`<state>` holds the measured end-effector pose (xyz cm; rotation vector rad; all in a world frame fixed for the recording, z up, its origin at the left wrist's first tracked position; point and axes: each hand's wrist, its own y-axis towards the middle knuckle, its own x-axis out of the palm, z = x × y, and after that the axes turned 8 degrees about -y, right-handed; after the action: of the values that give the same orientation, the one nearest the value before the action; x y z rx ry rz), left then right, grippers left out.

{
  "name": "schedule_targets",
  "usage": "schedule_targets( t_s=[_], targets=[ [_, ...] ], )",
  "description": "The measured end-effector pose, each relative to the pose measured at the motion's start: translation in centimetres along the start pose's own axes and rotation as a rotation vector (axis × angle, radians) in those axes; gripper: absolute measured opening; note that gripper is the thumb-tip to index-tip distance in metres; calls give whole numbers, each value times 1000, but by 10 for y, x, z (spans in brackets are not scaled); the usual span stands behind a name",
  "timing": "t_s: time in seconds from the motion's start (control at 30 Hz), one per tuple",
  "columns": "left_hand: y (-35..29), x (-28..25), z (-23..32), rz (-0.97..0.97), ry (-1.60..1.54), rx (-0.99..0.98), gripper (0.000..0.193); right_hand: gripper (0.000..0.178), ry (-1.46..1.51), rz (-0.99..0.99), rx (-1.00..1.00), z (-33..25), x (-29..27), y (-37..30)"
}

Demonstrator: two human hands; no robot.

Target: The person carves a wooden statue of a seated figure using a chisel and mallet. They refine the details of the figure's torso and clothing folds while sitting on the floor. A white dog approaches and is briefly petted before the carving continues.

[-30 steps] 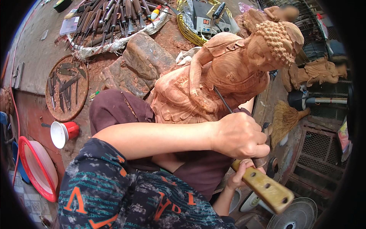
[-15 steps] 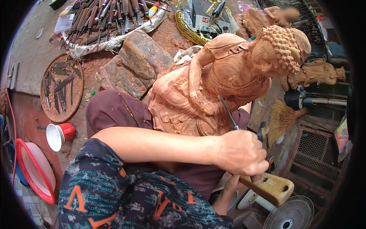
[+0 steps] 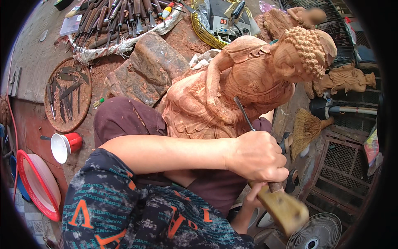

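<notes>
A carved wooden figure (image 3: 259, 79) with a curl-covered head leans across my lap, its head to the far right. My left hand (image 3: 258, 158) is closed round the handle of a chisel (image 3: 244, 113), its steel blade reaching up toward the figure's arm and lap. The tip appears at or near the wood; contact cannot be made out. Under it, my right hand (image 3: 251, 204) grips a yellowish wooden mallet (image 3: 286, 211), blurred by motion, beside the chisel's butt end. My left forearm crosses over the figure's lower part.
Many carving chisels (image 3: 120, 20) lie on a white sack at the far left. A round tray (image 3: 85, 103) holds small blades. Nearby are a wood block (image 3: 145, 68), a red-and-white cup (image 3: 66, 146), a control box (image 3: 226, 23), a broom (image 3: 309, 130) and a fan (image 3: 319, 232).
The mallet has swung down and slightly left, now blurred. My left hand and the chisel have shifted slightly up and left along the figure.
</notes>
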<state>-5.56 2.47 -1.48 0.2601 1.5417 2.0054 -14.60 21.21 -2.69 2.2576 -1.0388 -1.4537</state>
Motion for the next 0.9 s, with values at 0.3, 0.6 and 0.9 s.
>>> schedule_targets(
  t_s=[0.3, 0.6, 0.9],
  targets=[
    [-2, -1, -3, 25, 45, -23, 23, 34, -267, -67, -16, 8, 3, -3],
    [-6, -7, -4, 11, -5, -4, 23, 35, -72, -108, 139, 19, -5, -13],
    [-5, -14, -4, -20, -28, -5, 22, 34, 90, 98, 166, 11, 3, -6]
  ],
)
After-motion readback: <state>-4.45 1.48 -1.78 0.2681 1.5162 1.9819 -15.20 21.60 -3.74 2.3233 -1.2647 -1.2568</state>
